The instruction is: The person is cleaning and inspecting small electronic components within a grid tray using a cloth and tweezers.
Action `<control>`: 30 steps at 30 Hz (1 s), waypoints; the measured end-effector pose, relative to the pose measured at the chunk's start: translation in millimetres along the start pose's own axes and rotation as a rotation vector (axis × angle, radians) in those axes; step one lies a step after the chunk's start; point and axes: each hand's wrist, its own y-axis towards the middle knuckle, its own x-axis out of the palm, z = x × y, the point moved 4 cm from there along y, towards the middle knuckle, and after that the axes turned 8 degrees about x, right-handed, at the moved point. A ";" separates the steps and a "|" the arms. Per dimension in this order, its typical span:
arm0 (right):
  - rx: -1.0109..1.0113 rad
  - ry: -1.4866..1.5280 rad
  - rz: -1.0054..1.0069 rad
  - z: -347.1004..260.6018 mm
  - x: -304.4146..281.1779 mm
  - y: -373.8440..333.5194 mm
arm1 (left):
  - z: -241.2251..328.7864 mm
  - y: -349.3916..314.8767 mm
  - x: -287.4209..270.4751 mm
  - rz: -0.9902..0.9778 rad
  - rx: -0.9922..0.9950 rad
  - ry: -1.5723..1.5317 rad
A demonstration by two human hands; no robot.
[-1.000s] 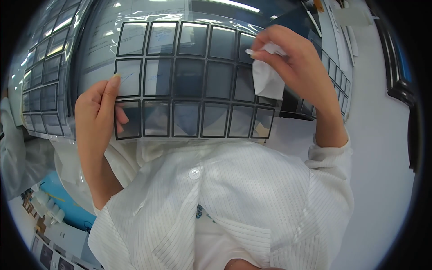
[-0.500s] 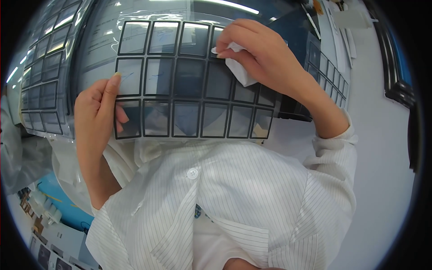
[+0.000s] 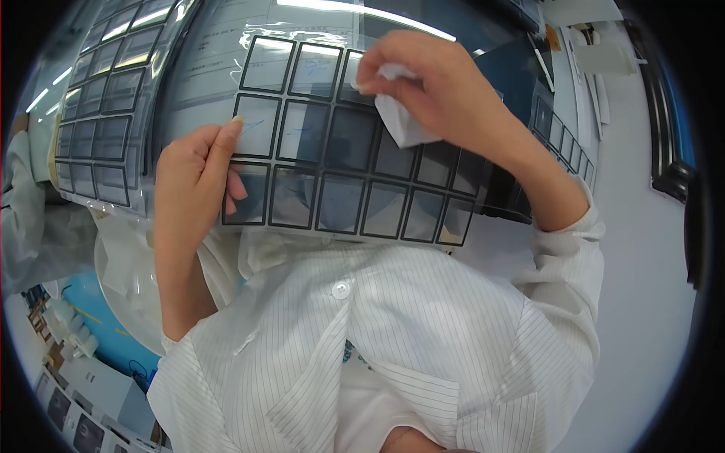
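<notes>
Black-gridded clear plastic sheet (image 3: 346, 136): left hand (image 3: 195, 162) pinched its nine o'clock edge; right hand (image 3: 436, 84) pinched limp white cloth (image 3: 400, 124) toward two o'clock. Light, even pressure seemed best.

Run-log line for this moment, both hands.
left hand: holding black-gridded clear sheet, left edge | right hand: pinching white cloth over sheet

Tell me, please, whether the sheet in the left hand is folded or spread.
Spread: the sheet shows its black frames in open rows.
</notes>
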 end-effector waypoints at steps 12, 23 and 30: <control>-0.035 -0.053 -0.045 -7.2 21.2 15.7 | 1.1 0.1 0.9 -0.002 -0.001 0.005; -0.068 0.008 -0.018 -7.1 24.1 19.1 | -3.9 0.8 -6.7 -0.035 -0.009 0.057; -0.039 0.010 -0.039 -5.9 17.8 10.7 | 4.5 -1.4 1.6 -0.077 0.029 0.027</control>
